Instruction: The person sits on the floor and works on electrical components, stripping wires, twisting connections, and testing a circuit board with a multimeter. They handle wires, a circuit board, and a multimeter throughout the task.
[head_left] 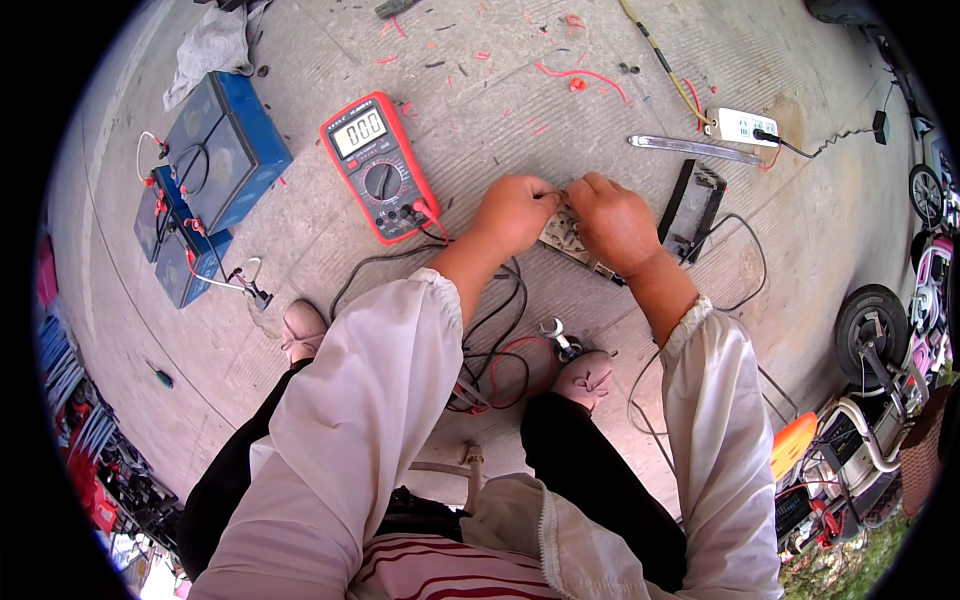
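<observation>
Both my hands meet over a circuit board [563,236] crowded with small parts, low over the concrete floor. My left hand [514,212] is closed in a pinch at the board's far left corner; what sits between its fingertips is too small to make out. My right hand [612,222] is closed over the board's right side, its bent fingers hiding much of it. To the left lies a red multimeter [408,208] with its display on and test leads plugged in. An open black plastic casing [688,212] rests to the right of my right hand.
Blue batteries [232,150] joined by wires stand at the left. A white power strip [742,127] and a metal bar [690,149] lie at the far right. Black cables [512,312] coil near my feet, beside a wrench [553,330]. Wheels [872,330] line the right edge.
</observation>
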